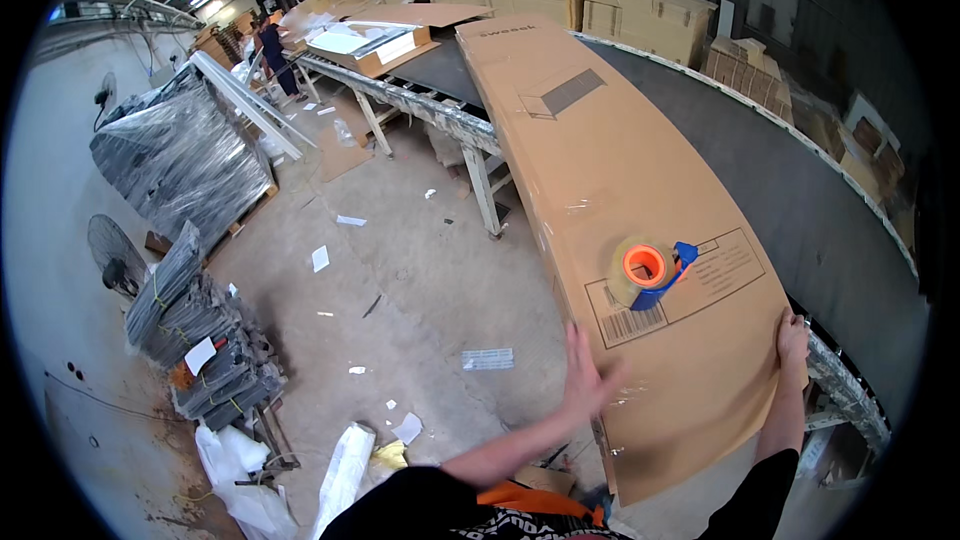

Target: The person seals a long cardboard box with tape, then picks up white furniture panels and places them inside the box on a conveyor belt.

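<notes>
A long, flat cardboard box (pixel 690 380) lies lengthwise before me on the conveyor, its near end jutting out toward me. On top of it rests a tape dispenser (pixel 655 292) with a blue frame, an orange hub and a roll of tape. My left hand (pixel 590 380) is at the box's left edge, slightly blurred, its fingers apart and holding nothing; whether it touches the cardboard I cannot tell. At the right edge, near the close end, my right hand (pixel 793 337) is curled round the side of the box.
The dark conveyor belt (pixel 745 140) runs away ahead. Farther along lies an open carton (pixel 375 48) with white pieces; stacked cartons (pixel 645 18) line the back. At left stand a wrapped pallet load (pixel 185 155) and bundled grey parts (pixel 215 340). Scraps litter the floor; a person (pixel 272 55) stands far off.
</notes>
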`<control>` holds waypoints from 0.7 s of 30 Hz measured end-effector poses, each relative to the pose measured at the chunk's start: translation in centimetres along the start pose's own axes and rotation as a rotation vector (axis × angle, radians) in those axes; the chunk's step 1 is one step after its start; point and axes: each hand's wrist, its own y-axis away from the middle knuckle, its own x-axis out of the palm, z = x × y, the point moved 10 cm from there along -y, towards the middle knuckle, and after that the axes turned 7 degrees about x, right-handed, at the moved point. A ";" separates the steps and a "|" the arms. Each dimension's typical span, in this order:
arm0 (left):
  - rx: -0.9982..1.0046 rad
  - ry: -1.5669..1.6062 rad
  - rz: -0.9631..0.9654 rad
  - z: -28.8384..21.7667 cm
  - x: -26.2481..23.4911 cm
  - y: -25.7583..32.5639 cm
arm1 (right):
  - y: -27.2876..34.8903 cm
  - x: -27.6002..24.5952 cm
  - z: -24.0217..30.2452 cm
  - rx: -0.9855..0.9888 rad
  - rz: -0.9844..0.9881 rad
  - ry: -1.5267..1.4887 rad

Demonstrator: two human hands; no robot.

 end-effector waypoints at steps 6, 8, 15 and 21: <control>0.026 -0.448 0.060 -7.0 1.2 7.0 | 0.3 0.4 0.7 -0.116 0.137 -0.175; 0.066 -0.475 -0.041 -7.0 1.3 6.6 | 0.6 0.2 0.6 -0.106 0.106 -0.211; -0.091 -0.658 -0.030 -5.1 -3.5 7.8 | 4.5 1.0 -0.1 -0.255 0.047 -0.268; -0.278 -1.013 -0.269 -4.9 -13.0 13.2 | 18.8 -0.4 -1.1 -0.414 -0.009 -0.387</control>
